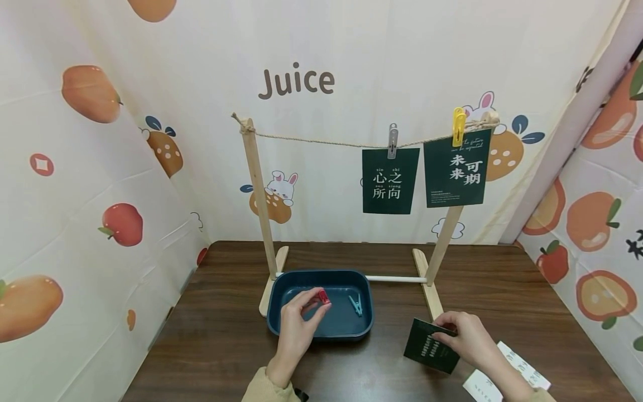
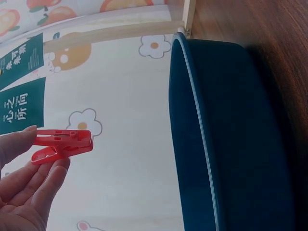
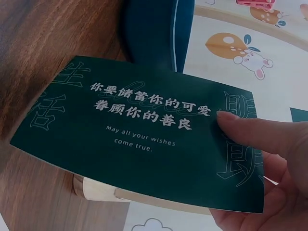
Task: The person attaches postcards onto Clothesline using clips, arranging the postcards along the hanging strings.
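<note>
Wood-grain tabletop, lower frame; left hand pinches a red plastic clothespin.
Right hand, lower right, pinches a rectangular green card, probably paperboard.

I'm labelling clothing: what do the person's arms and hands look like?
The left hand and right hand are ungloved, no rings visible. The left sleeve is beige, something black beside it; the right sleeve, barely in frame, matches.
</note>
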Demonstrator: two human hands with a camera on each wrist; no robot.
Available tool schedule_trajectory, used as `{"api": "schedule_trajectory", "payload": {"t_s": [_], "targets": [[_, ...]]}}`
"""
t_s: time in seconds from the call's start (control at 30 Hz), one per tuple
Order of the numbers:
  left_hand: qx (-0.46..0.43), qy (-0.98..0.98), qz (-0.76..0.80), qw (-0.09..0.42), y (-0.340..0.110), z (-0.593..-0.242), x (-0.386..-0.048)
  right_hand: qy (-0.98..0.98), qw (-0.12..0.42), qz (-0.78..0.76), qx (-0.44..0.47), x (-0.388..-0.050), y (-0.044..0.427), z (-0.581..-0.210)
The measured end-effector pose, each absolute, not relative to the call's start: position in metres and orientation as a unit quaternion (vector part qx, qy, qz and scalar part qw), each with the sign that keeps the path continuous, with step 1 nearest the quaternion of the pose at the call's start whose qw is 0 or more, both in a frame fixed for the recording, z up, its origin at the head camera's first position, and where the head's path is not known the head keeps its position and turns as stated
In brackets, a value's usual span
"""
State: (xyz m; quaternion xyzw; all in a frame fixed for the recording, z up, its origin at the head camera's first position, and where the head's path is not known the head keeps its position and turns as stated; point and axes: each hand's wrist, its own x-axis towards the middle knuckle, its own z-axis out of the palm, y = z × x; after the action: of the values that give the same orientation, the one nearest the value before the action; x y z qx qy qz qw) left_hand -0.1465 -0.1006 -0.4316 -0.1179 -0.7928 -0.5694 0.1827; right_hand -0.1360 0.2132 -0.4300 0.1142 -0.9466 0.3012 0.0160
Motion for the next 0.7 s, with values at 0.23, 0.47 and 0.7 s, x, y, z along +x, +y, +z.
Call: {"api": "schedule_trajectory", "payload": {"t_s": [0.23, 0.47, 0.7], "targets": [[-0.117, -0.793, -0.571, 0.176, -0.099, -0.431, -0.146, -0.945, 0.022, 0.311, 0.096, -0.136, 0.212, -0.433], [-0.12, -0.796, -0.567, 0.175, -0.099, -0.43, -0.146, -0.944, 0.033, 0.318, 0.085, -0.134, 0.215, -0.436], [-0.134, -0.797, -0.56, 0.18, -0.098, -0.43, -0.148, -0.942, 0.059, 0.323, 0.065, -0.13, 0.222, -0.441]]}}
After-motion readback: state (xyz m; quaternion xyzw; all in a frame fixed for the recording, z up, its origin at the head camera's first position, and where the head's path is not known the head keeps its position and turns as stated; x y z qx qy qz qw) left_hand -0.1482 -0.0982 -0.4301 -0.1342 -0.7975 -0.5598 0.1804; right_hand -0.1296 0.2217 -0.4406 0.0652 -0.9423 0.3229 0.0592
